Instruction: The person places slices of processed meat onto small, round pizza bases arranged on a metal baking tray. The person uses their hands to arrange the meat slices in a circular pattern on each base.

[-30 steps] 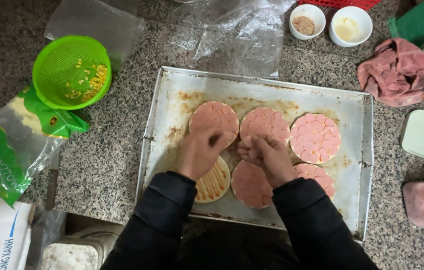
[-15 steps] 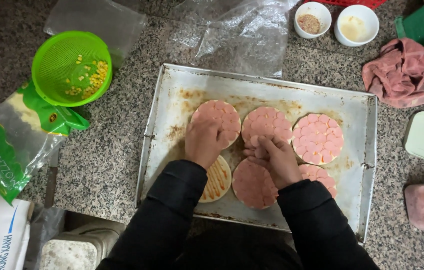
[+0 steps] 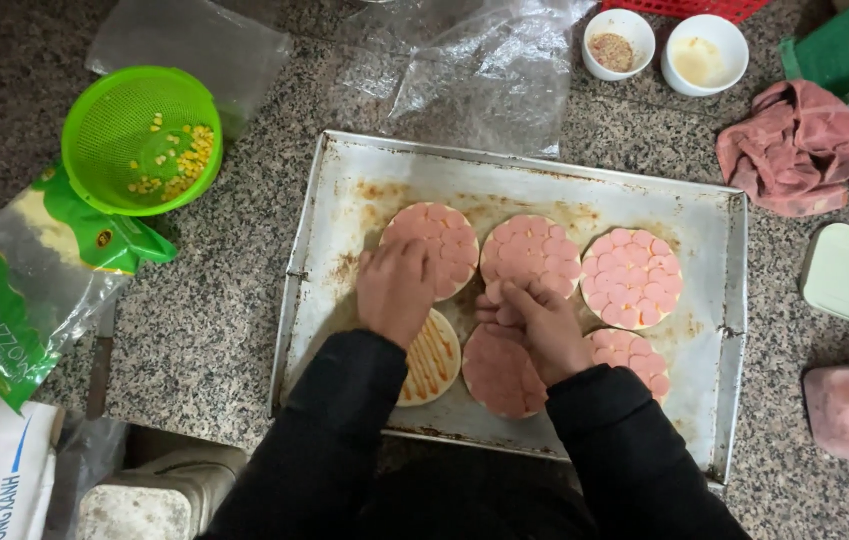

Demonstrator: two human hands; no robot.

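On the speckled stone table, a baking tray point(image 3: 345, 200) holds sausage-topped rounds; the left hand point(image 3: 397, 290) lies flat, steadying one, and the right hand point(image 3: 535, 320) pinches a slice.

Single view, head-worn camera, looking almost straight down on the granite worktop point(image 3: 215, 330) from above the wearer's chest. Fairly near: a metal baking tray point(image 3: 365, 190) fills the middle of the frame, long side running left-right. Both black sleeves enter from the bottom edge, so the wearer stands at the lower side. Top edge cuts off two small white bowls point(image 3: 705, 50) and clear plastic. No second view to share anything with.
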